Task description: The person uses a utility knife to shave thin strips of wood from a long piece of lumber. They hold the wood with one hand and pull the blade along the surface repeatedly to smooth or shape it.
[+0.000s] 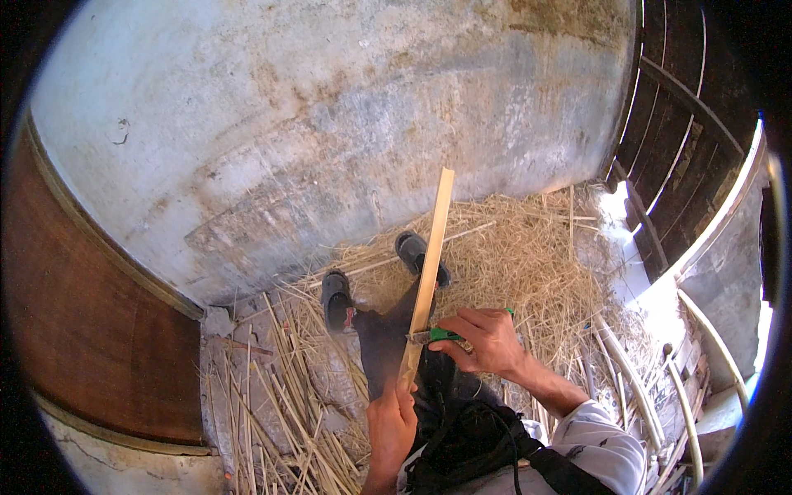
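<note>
A long, pale bamboo strip [434, 245] slants up and away from my lap, its far end in front of the wall. My left hand [391, 422] is closed round its near end. In my right hand [488, 341] is a green-handled knife [445, 334], fingers wrapped over the grip. The short blade lies across the strip and touches it, a little beyond my left hand. Beneath the strip are my dark-trousered legs, and a black bag [470, 437] rests against my body.
Shavings [520, 272] cover the floor ahead and to the right. Several thin strips [285, 404] lie scattered at the left. A stained wall [371, 107] stands in front, a brown wooden panel [107, 305] at the left. Curved poles [631, 375] lean at the right.
</note>
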Demonstrator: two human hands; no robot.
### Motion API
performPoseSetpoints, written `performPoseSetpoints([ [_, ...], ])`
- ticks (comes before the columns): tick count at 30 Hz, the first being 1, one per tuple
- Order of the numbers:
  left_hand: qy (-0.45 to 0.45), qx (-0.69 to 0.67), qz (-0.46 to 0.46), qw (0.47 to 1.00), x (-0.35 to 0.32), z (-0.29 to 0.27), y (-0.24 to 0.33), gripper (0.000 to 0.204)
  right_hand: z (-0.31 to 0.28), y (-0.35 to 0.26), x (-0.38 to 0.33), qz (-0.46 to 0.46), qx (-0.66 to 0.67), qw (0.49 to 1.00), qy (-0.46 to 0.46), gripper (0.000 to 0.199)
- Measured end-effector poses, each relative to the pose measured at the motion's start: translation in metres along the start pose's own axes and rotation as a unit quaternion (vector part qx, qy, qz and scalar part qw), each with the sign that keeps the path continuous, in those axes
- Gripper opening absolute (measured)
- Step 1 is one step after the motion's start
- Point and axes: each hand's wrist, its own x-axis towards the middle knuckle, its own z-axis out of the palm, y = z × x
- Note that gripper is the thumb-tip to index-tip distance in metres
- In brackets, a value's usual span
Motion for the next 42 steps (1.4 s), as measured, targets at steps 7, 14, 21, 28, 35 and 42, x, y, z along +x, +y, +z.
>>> performPoseSetpoints([
  [7, -0.013, 0.014, -0.004, 1.000, -0.003, -0.001, -0.002, 0.033, 0.005, 0.001, -0.005, 0.005, 0.004, 1.000, 0.007, 0.032],
  [14, -0.023, 0.029, 0.006, 0.999, -0.005, 0.001, -0.013, 0.013, -0.003, -0.002, -0.005, 0.034, 0.000, 0.999, -0.007, 0.029],
  [21, -0.041, -0.027, -0.011, 0.999, -0.008, -0.007, -0.017, 0.035, -0.012, -0.003, 0.005, 0.029, 0.070, 0.992, -0.105, 0.024],
  [28, -0.003, -0.012, 0.016, 1.000, -0.003, -0.001, -0.025, 0.041, -0.020, -0.001, 0.003, 0.005, 0.148, 0.979, -0.143, 0.031],
  [35, -0.024, -0.038, -0.010, 0.999, 0.003, 0.001, -0.005, 0.044, -0.021, -0.002, 0.001, -0.032, 0.018, 0.992, -0.119, 0.033],
  [42, -0.047, -0.084, -0.020, 0.995, 0.005, 0.000, 0.000, 0.044, -0.021, 0.007, -0.001, -0.028, -0.038, 0.994, -0.096, 0.032],
])
